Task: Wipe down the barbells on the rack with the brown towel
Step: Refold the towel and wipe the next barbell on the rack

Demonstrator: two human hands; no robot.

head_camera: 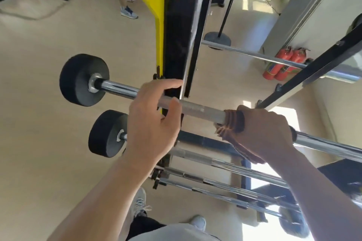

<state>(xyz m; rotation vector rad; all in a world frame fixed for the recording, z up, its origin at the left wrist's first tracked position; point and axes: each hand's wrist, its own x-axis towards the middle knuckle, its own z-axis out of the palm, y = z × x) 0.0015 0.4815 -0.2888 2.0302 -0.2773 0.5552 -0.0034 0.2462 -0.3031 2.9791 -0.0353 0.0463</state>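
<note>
Gym floor below, right hand (262, 131) grips brown towel (233, 123) round barbell (201, 108).

Two hands (154, 123); one towel (233, 123); two fire extinguishers (282, 64).

Brown towel (234, 123) wraps the chrome, black-ended barbell (125, 90) lying racked.
</note>
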